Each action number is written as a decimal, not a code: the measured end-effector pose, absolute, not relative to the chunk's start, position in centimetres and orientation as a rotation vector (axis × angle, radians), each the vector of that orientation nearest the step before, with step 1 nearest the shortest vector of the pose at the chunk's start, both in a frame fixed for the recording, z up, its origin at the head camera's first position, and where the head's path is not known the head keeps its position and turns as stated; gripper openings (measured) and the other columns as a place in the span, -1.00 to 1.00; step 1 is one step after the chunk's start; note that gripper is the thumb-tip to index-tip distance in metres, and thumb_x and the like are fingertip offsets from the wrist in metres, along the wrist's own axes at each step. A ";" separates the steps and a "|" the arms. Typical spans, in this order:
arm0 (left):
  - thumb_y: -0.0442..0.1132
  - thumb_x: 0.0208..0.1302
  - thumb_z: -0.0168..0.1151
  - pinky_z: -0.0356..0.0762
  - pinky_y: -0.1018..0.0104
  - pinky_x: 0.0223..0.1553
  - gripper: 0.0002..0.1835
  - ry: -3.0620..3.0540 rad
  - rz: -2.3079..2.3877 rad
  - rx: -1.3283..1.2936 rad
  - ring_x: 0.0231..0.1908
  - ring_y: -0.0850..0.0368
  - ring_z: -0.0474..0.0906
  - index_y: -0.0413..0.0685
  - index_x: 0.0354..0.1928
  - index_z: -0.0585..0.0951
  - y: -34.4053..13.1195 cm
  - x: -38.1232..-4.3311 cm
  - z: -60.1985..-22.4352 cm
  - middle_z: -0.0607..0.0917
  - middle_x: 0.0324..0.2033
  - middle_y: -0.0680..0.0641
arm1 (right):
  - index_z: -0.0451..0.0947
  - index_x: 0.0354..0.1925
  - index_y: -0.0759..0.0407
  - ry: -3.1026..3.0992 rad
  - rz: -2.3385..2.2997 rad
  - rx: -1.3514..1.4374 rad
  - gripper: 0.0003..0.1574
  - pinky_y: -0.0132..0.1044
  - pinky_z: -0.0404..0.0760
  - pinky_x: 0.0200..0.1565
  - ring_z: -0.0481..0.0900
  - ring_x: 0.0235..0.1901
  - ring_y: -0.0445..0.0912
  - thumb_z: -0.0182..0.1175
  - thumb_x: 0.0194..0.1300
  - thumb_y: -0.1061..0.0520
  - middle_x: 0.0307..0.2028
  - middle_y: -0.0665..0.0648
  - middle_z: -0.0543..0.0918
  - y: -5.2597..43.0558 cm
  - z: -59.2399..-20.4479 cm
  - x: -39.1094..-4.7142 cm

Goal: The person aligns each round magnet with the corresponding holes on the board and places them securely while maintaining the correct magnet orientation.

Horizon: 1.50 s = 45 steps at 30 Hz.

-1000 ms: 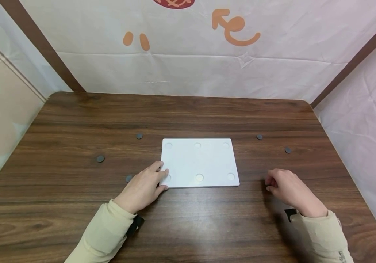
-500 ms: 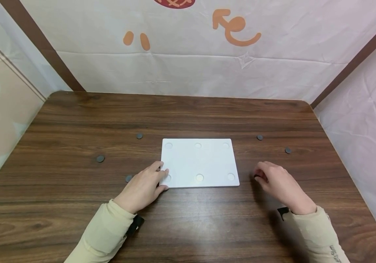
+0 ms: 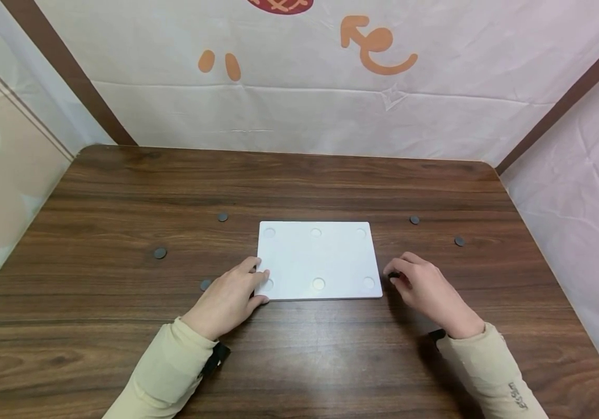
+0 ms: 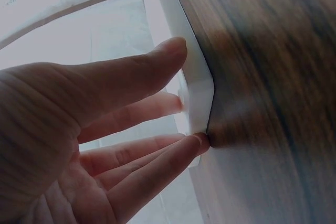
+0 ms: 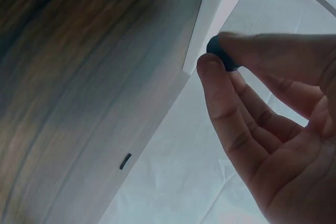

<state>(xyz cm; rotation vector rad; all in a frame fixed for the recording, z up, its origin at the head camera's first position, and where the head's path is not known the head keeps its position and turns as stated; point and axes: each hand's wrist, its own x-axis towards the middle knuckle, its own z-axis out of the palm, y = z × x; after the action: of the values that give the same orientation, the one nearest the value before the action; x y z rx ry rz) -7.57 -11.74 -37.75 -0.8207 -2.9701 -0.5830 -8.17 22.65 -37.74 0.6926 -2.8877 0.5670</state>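
A white rectangular board (image 3: pixel 320 256) with shallow round recesses along its far and near edges lies on the table. My left hand (image 3: pixel 228 301) rests at its near left corner, the thumb (image 4: pixel 170 51) along the near edge and fairly straight fingers on the left edge and top. Just off the board's right edge, my right hand (image 3: pixel 427 290) pinches a small dark disc (image 5: pixel 221 53) between thumb and index finger. The disc's edge shows dark in the head view, bluish in the right wrist view. Both sleeves are beige.
More dark discs lie on the wooden table (image 3: pixel 320 361): a far left disc (image 3: pixel 223 217), a left disc (image 3: pixel 160 253), a disc (image 3: pixel 205 284) partly behind my left hand, and two right discs, one farther (image 3: pixel 414 220) and one outer (image 3: pixel 459 241). A printed curtain (image 3: pixel 299 116) hangs behind.
My right hand has moved left toward the board's right edge, carrying the dark disc. My left hand and the board have stayed in place.
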 end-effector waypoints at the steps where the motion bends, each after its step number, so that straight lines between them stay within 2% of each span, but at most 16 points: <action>1: -0.28 0.03 0.47 0.62 0.14 -0.17 -0.56 -2.970 -0.583 -0.821 -0.15 -0.08 0.64 -0.34 -0.02 0.65 -11.7 -7.6 -37.8 0.57 0.01 -0.29 | 0.63 -0.34 0.17 -2.884 0.571 0.695 -0.73 -0.31 0.53 -0.40 0.47 -0.46 -0.22 0.26 0.05 0.48 -0.39 0.04 0.58 22.6 -37.8 -8.2; 5: -0.27 0.03 0.47 0.62 0.16 -0.18 -0.55 -2.974 -0.583 -0.821 -0.16 -0.06 0.64 -0.34 -0.02 0.65 -11.7 -7.6 -37.8 0.56 0.00 -0.28 | 0.62 -0.35 0.17 -2.869 0.592 0.705 -0.75 -0.32 0.54 -0.40 0.48 -0.45 -0.23 0.30 0.04 0.46 -0.40 0.02 0.57 22.4 -38.0 -8.4; 13: -0.27 0.04 0.46 0.62 0.17 -0.19 -0.54 -2.990 -0.580 -0.822 -0.16 -0.06 0.64 -0.34 -0.01 0.65 -11.6 -7.6 -37.7 0.56 0.00 -0.27 | 0.62 -0.30 0.18 -2.851 0.634 0.742 -0.74 -0.29 0.53 -0.39 0.46 -0.45 -0.22 0.22 0.11 0.49 -0.37 0.06 0.62 22.2 -38.0 -8.6; 22: -0.28 0.04 0.46 0.62 0.20 -0.20 -0.54 -3.002 -0.589 -0.808 -0.15 -0.05 0.63 -0.33 0.00 0.64 -11.8 -7.3 -37.5 0.56 0.02 -0.28 | 0.65 -0.28 0.13 -2.878 0.669 0.769 -0.70 -0.30 0.58 -0.33 0.57 -0.40 -0.23 0.25 0.11 0.48 -0.34 -0.03 0.68 21.6 -38.0 -8.6; 27: -0.28 0.03 0.46 0.62 0.19 -0.20 -0.55 -2.994 -0.584 -0.816 -0.15 -0.05 0.63 -0.33 -0.01 0.65 -11.7 -7.4 -37.6 0.56 0.01 -0.27 | 0.65 -0.29 0.13 -2.914 0.690 0.753 -0.73 -0.27 0.59 -0.31 0.60 -0.37 -0.20 0.27 0.11 0.45 -0.34 0.01 0.69 21.5 -37.9 -8.7; 45: -0.27 0.07 0.44 0.62 0.18 -0.19 -0.56 -3.000 -0.584 -0.811 -0.13 -0.07 0.63 -0.32 0.01 0.64 -11.6 -7.7 -37.3 0.55 0.03 -0.28 | 0.69 -0.33 0.16 -2.907 0.734 0.820 -0.75 -0.36 0.54 -0.37 0.50 -0.43 -0.25 0.25 0.12 0.46 -0.36 0.03 0.64 21.0 -37.8 -8.9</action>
<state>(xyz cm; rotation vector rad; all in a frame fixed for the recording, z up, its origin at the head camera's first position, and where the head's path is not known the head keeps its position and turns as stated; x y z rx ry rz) -7.72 -11.62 -37.33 -0.8114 -2.9995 -0.5841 -8.92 20.97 -37.76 0.8203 -2.9069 0.7341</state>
